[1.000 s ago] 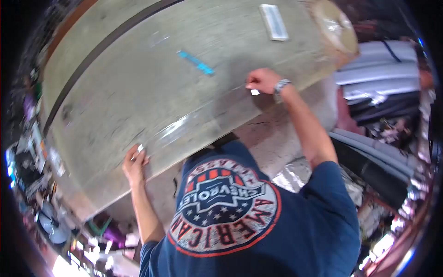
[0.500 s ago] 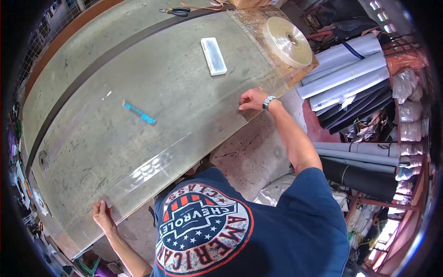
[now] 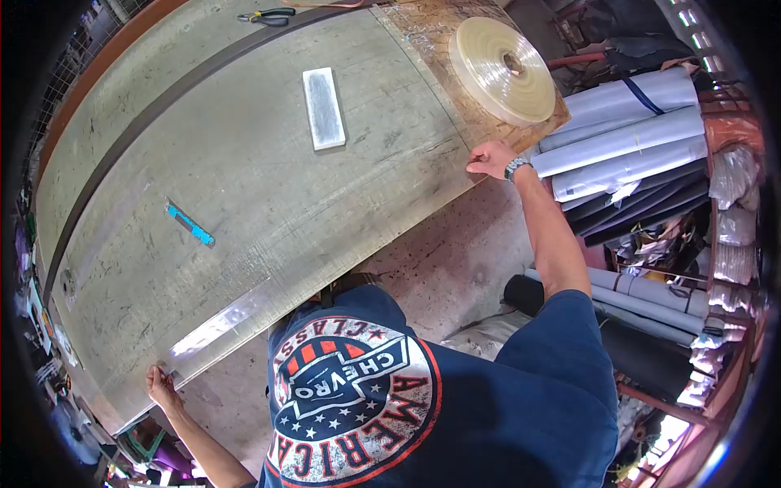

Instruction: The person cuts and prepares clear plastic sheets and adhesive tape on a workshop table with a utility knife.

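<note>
A clear plastic strip (image 3: 220, 324) lies along the near edge of the worktable (image 3: 268, 163), catching a bright reflection. My left hand (image 3: 161, 386) is closed in a pinch at its left end, by the table's near-left corner. At the right, my right hand (image 3: 492, 159), with a metal-band watch on the wrist, has its fingers closed on the strip at the table edge. Just beyond that hand, a large roll of clear plastic strip (image 3: 480, 81) lies flat on the table's brown wooden end. The strip's exact outline is hard to see.
A blue and black cutter knife (image 3: 189, 224) and a white-edged grey block (image 3: 324, 108) lie on the table. Pliers (image 3: 267, 16) rest near the far side, beyond a dark curved-looking band (image 3: 138, 134). Rolled sheets (image 3: 626, 146) are stacked at the right.
My right hand has moved right along the table edge, closer to the roll. My left hand stays at the strip's left end. The view has shifted slightly.
</note>
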Demonstrator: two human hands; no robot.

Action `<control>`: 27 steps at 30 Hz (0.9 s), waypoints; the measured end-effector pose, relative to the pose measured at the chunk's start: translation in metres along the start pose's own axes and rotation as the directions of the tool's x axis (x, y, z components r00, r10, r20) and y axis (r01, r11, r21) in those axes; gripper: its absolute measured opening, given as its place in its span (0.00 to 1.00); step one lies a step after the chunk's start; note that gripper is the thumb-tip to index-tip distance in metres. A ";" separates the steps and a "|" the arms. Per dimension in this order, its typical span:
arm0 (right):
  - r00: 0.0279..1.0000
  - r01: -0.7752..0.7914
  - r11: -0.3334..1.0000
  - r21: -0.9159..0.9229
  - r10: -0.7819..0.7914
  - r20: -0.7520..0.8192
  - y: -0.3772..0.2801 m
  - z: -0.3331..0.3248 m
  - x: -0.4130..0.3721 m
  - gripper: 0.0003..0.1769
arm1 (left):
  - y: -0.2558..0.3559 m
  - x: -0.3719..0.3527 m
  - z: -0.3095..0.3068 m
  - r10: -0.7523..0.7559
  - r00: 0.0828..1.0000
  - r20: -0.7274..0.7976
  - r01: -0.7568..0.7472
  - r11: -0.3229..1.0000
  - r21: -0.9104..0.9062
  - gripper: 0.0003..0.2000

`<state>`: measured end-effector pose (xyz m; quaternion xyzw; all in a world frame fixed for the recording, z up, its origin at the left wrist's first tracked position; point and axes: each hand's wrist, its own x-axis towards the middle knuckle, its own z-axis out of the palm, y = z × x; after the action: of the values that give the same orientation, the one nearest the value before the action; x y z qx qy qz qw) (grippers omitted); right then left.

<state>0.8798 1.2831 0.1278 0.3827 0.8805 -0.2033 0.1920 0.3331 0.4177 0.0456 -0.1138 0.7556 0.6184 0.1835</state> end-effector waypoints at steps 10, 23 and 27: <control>0.657 -0.190 0.863 0.469 0.467 -0.593 0.108 -0.001 0.045 0.24 | 0.008 -0.006 -0.011 -0.012 0.990 -0.137 0.016 0.999 0.030 0.04; 0.886 -0.268 0.963 0.007 0.250 -0.391 0.096 -0.079 0.105 0.73 | 0.096 -0.055 -0.006 -0.134 0.940 -0.314 0.178 0.977 0.115 0.32; 0.911 -0.336 0.937 -0.097 0.298 -0.284 0.102 -0.094 0.129 0.80 | 0.079 -0.043 -0.048 0.102 0.975 -0.199 0.014 0.862 0.507 0.23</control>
<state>0.8580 1.4712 0.1215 0.5296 0.8366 -0.0522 0.1300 0.3340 0.3848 0.1428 -0.1119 0.9090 0.3867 0.1082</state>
